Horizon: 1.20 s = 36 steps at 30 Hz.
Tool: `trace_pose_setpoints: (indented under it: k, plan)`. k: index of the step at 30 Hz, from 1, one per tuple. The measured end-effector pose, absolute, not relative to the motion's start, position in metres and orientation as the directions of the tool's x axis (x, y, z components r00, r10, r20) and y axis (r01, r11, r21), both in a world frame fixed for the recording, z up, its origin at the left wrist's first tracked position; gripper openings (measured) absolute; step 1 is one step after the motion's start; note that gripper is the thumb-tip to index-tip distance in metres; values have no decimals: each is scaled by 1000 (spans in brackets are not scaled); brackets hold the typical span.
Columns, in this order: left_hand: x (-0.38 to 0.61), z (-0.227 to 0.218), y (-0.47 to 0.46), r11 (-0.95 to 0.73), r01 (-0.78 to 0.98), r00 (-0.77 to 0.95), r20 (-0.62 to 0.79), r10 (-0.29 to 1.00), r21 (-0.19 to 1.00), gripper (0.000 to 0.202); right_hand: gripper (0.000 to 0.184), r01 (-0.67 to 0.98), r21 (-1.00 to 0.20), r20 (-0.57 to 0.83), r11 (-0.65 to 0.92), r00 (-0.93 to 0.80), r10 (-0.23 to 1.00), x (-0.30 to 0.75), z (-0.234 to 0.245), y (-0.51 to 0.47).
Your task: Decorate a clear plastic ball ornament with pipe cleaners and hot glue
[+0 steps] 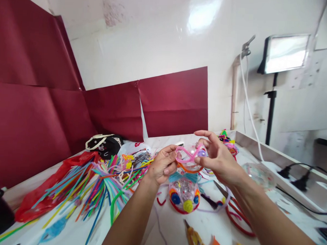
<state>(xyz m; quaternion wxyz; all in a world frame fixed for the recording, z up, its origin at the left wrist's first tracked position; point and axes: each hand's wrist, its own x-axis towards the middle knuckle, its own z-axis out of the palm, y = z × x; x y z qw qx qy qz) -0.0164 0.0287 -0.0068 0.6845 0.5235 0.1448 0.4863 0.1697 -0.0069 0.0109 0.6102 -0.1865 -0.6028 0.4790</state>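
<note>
Item held: one clear plastic piece [190, 157] with a pink loop [188, 160], raised between both hands above the table [176, 224]. Left hand [163, 164]: thumb and fingers pinched on its left edge. Right hand [218, 158]: thumb pressed on its right end, index finger clear. Containers: one red bag [26, 207], under pipe cleaners [102, 186] — too many to count; one black pouch [107, 149], contents hidden. Also noted: one decorated figure [185, 193] with two blue eyes [175, 198], one pair of scissors [227, 210].
</note>
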Motion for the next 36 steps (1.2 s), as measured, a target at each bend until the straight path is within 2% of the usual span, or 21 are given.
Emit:
trace_pose_setpoints:
  k: [8, 22, 36]
  plan:
    - [-23, -15, 37, 61, -522, 556, 285, 781, 851, 26, 64, -284, -804, 587, 523, -237, 774, 171, 12, -9]
    - [-29, -14, 33, 109, -539, 610, 298, 734, 835, 23, 64, -333, -760, 646, 558, -297, 703, 171, 7, -8]
    - [-22, -4, 17, 106, -554, 595, 304, 744, 826, 22, 62, -422, -751, 647, 507, -321, 692, 177, 7, -7]
